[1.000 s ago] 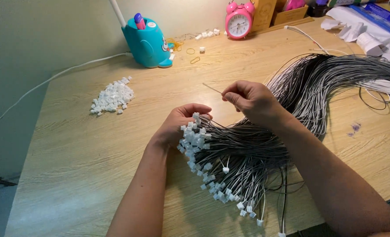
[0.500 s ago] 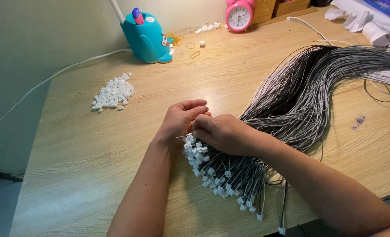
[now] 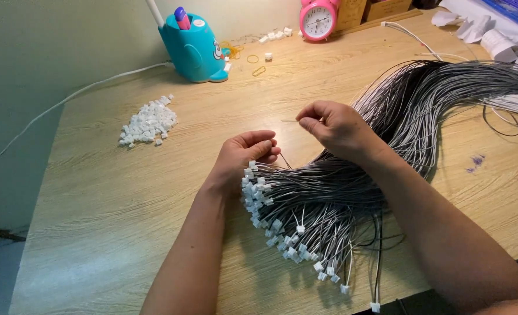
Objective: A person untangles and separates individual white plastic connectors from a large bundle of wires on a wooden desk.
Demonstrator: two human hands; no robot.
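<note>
A thick bundle of black and grey wires curves across the wooden table; many ends near me carry small white plastic connectors. My left hand rests at the top of the connector ends, its fingers curled around something small that I cannot make out. My right hand is raised just above the bundle and pinches the end of one thin wire between thumb and forefinger.
A heap of loose white connectors lies at the left. A teal whale-shaped pen holder, a pink alarm clock, rubber bands and a white cable sit at the back. Papers lie at the far right.
My right hand, which was down against the left hand on the connector ends half a second ago, has lifted up and to the right with one wire end pinched.
</note>
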